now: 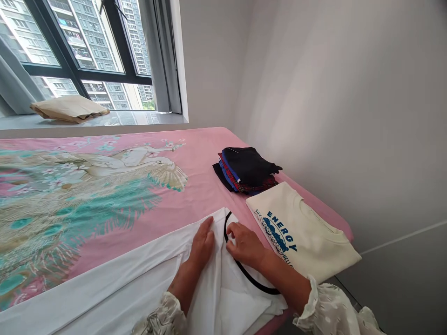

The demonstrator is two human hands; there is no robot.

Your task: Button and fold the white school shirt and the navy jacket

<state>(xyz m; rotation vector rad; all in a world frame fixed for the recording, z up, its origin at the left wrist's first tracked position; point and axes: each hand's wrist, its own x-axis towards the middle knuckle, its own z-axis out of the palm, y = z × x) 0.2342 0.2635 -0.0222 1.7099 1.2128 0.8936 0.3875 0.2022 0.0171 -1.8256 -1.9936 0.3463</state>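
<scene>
A white shirt [139, 274] with a black-trimmed neckline lies spread on the bed, some of its cloth folded over. My left hand [203, 242] rests on it left of the neckline, fingers stretched out and close together. At the black trim, my right hand [246, 244] is bent in a pinch on the shirt's edge; the fingertips are partly hidden. To the right of that hand lies a folded cream T-shirt [314, 232] with blue lettering and a printed picture.
Beyond the cream T-shirt sits a stack of folded dark clothes [247, 167], black, blue and red plaid. A pink bedsheet [206, 153] with a peacock print covers the bed. A beige cushion-like bundle [70, 108] lies on the windowsill. A grey wall [331, 116] borders the right side.
</scene>
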